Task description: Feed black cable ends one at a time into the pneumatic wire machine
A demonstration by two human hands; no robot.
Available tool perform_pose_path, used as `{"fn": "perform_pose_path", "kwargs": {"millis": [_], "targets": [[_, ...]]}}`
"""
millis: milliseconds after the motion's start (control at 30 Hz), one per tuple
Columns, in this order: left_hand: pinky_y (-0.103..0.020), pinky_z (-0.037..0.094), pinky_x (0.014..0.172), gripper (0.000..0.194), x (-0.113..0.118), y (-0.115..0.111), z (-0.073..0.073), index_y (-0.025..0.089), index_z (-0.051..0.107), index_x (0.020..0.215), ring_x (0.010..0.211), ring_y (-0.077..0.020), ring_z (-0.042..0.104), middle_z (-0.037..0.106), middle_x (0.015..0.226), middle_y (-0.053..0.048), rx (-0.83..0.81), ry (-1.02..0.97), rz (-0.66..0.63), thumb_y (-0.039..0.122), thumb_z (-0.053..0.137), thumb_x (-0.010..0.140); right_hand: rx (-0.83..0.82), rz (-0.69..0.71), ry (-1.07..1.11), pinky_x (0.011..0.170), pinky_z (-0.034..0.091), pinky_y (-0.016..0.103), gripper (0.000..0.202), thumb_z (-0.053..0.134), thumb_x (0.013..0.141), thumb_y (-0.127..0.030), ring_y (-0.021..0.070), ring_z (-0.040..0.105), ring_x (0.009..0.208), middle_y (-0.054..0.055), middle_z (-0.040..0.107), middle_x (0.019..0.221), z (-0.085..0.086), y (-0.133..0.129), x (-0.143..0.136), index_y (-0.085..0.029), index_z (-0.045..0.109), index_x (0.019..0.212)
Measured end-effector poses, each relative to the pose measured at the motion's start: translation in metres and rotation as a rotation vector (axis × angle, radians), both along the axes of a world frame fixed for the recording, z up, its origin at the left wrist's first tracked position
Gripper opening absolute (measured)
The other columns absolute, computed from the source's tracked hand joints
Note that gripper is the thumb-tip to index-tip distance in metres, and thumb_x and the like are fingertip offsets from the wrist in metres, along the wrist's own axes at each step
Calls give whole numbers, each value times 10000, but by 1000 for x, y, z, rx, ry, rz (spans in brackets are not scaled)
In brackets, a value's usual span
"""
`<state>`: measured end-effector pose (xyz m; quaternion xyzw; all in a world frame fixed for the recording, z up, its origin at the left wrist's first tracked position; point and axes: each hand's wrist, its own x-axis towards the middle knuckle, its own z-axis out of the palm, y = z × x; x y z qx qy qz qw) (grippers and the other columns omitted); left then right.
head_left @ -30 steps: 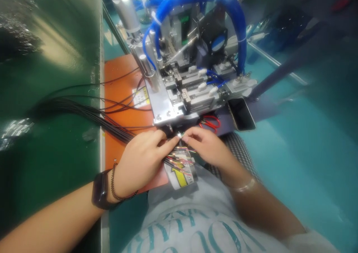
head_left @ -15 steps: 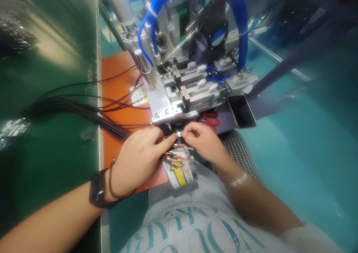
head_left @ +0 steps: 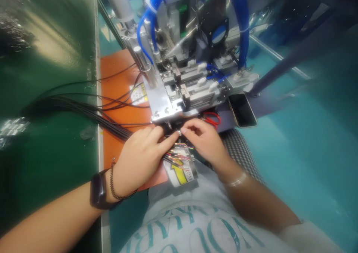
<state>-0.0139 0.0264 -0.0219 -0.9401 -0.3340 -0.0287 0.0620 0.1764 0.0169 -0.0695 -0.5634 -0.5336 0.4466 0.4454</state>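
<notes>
Teal floor (head_left: 293,163) is filling the bkgd on the R. Closer in, we're keeping our eyes on a small shiny metal bit (head_left: 179,133), sitting btwn our hands just in front of the machine (head_left: 195,96). Our L hand (head_left: 145,152) is lying palm-down, index finger pointing to the bit, other fingers curling by black cables (head_left: 112,128); can't tell if it's gripping any. Our R hand (head_left: 203,137) is bringing thumb & index together right by the bit; can't tell if a wire's btwn them. Coloured wire ends (head_left: 179,155) are fanning out just below, over a yellow-arrow label (head_left: 179,174). Cables are trailing L across the orange worktop (head_left: 114,63). Thick blue hose (head_left: 242,33) is arching above; red-handled tool (head_left: 214,121) & phone (head_left: 242,109) are lying R of our hands.
</notes>
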Motion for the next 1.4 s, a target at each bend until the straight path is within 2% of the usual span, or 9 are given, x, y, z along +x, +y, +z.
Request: {"fn": "perform_pose_path", "kwargs": {"millis": [233, 533, 733, 867, 967, 1033, 1100, 1233, 1400], "targets": [[-303, 336, 583, 445, 1, -3, 0, 262, 454, 1314, 684, -186, 438, 489, 853, -54, 26, 67, 31, 148, 388, 889, -138, 17, -10, 595, 431, 253, 89, 571, 813, -257, 128, 544, 654, -5, 597, 729, 5, 0, -2, -178, 600, 789], [-281, 280, 490, 494, 4, -7, 6, 280, 418, 1324, 606, -174, 468, 484, 858, -46, 54, 181, 71, 124, 398, 855, -17, 8, -78, 606, 409, 250, 68, 549, 821, -223, 122, 511, 651, -21, 553, 692, 2, -4, -2, -192, 589, 776], [-287, 316, 502, 529, 12, -7, 15, 266, 415, 1324, 628, -174, 492, 486, 877, -41, -9, 254, 76, 95, 435, 824, -217, 68, 103, 630, 422, 252, 142, 538, 826, -280, 120, 524, 661, -23, 569, 704, -3, 2, -4, -180, 571, 730], [-307, 379, 550, 461, 7, -5, 13, 219, 451, 1287, 703, -194, 518, 531, 919, -54, -7, 159, 44, 108, 422, 840, -294, 41, 233, 677, 448, 263, 118, 577, 800, -287, 133, 577, 713, -11, 638, 759, -7, 4, -4, -184, 636, 804], [-327, 416, 597, 297, -1, -5, 11, 162, 564, 1102, 741, -203, 530, 567, 902, -61, -8, 70, 43, 118, 409, 852, -263, 54, 322, 703, 458, 264, 161, 582, 798, -271, 138, 603, 773, 5, 681, 859, -8, 4, -2, -202, 677, 909], [-334, 418, 589, 217, -4, -5, 11, 154, 597, 955, 733, -209, 533, 578, 850, -56, -23, 68, 84, 119, 411, 849, -224, 50, 361, 683, 459, 262, 150, 594, 794, -282, 130, 599, 737, 8, 687, 854, -7, 5, -2, -195, 686, 874], [-338, 419, 577, 196, -5, -5, 13, 153, 599, 893, 732, -216, 539, 587, 841, -61, -26, 64, 100, 122, 411, 849, -201, 29, 332, 650, 460, 260, 143, 609, 786, -293, 122, 587, 679, 5, 684, 800, -3, 6, -1, -181, 685, 834], [-351, 453, 652, 234, -4, -4, 12, 128, 607, 895, 833, -235, 560, 609, 936, -109, 5, -26, 24, 105, 377, 863, -182, 51, 146, 655, 470, 270, 165, 595, 796, -263, 133, 595, 696, 11, 687, 786, 5, 7, 1, -181, 699, 896], [-360, 469, 695, 262, -5, -3, 11, 121, 614, 883, 870, -239, 564, 615, 947, -127, 23, -67, 1, 79, 356, 861, -165, 89, 139, 640, 462, 264, 138, 608, 789, -285, 135, 590, 707, 15, 675, 807, 8, 5, 3, -184, 677, 852]]}}
